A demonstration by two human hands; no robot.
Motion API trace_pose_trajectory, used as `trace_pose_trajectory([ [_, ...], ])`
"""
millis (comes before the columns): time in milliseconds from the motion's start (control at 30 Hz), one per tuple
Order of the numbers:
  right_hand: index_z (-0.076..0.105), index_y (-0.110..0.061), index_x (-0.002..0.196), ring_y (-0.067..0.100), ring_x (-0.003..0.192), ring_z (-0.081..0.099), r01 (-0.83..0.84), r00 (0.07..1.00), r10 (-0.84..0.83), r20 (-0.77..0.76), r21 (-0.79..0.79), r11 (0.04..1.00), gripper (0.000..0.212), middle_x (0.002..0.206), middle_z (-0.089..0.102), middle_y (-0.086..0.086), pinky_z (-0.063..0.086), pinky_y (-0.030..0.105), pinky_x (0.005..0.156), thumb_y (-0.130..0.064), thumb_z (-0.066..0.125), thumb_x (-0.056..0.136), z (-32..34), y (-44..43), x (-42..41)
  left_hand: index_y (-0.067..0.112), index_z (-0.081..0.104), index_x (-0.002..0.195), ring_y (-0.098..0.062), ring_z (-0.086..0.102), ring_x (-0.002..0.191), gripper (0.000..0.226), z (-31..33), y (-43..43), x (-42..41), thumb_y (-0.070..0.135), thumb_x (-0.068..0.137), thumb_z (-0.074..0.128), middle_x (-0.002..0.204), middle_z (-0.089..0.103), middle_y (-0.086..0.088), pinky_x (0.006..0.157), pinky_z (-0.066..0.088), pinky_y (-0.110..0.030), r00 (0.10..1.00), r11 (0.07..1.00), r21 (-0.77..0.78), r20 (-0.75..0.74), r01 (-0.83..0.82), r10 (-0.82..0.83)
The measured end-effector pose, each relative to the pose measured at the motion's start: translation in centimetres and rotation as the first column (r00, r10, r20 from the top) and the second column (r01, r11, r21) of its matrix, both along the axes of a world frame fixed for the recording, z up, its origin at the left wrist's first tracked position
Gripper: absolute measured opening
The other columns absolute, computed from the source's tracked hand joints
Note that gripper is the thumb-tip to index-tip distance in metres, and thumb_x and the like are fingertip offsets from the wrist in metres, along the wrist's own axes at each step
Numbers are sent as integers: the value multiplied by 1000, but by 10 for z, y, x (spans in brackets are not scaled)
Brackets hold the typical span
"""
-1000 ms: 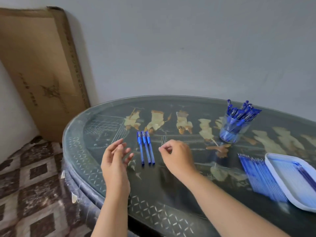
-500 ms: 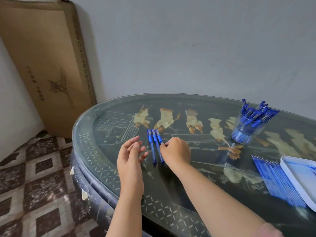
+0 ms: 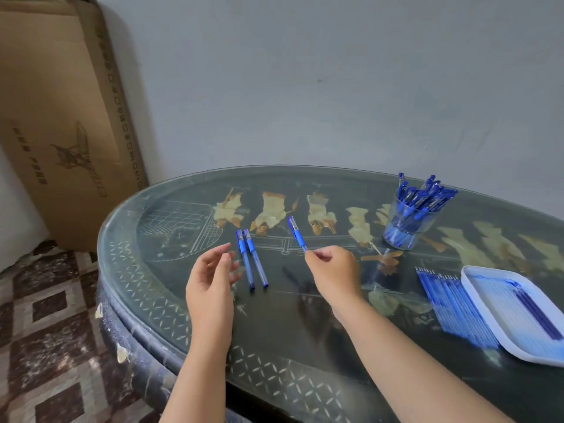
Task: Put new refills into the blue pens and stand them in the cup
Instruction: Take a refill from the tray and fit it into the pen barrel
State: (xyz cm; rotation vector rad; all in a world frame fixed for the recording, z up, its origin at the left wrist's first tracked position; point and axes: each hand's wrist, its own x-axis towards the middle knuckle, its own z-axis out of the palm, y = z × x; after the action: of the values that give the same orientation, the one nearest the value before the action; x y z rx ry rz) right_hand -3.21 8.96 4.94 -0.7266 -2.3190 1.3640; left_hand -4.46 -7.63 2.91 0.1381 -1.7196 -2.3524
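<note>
The right grip (image 3: 334, 273) pinches the near tip of one blue pen (image 3: 295, 232). The left grip (image 3: 210, 279), fingers spread, hovers just left of two pens (image 3: 251, 257) on the worktop (image 3: 305, 346).

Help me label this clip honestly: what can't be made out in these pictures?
All in the head view:
- Held pen: its near end is hidden in the right hand.
- White tray: cut off by the right edge; its contents blur together.
- Cup: its pens overlap and are too small to count.
- Two lying pens: too small to tell whether refills are inside.
</note>
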Motion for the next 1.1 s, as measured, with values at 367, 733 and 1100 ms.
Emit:
trace_pose_trajectory([
  [367, 64, -12, 85, 1, 84, 58, -182, 977, 207, -43, 326, 928, 7, 85, 65, -9, 40, 6, 70, -7, 65, 91, -21, 97, 121, 25, 70, 113, 3, 59, 95, 30, -7, 74, 42, 11, 86, 72, 98, 62, 25, 86, 38, -2, 785, 503, -836, -156, 218, -599],
  [733, 72, -44, 106, 16, 86, 52, -109, 973, 218, -80, 672, 733, 34, 86, 66, -15, 25, 35, 73, -56, 45, 89, -43, 99, 130, 34, 75, 94, 4, 64, 85, 15, -7, 91, 59, 24, 82, 77, 86, 72, 17, 76, 43, -6, 796, 499, -798, -40, 339, -604],
  [1100, 75, -38, 93, 17, 76, 54, 30, 936, 258, -238, 786, 617, 21, 76, 61, -14, 23, 35, 76, -39, 54, 92, -42, 96, 133, 39, 69, 75, 2, 63, 78, 18, -2, 92, 60, 25, 86, 73, 78, 72, 17, 71, 41, -5, 778, 467, -771, 57, 433, -626],
])
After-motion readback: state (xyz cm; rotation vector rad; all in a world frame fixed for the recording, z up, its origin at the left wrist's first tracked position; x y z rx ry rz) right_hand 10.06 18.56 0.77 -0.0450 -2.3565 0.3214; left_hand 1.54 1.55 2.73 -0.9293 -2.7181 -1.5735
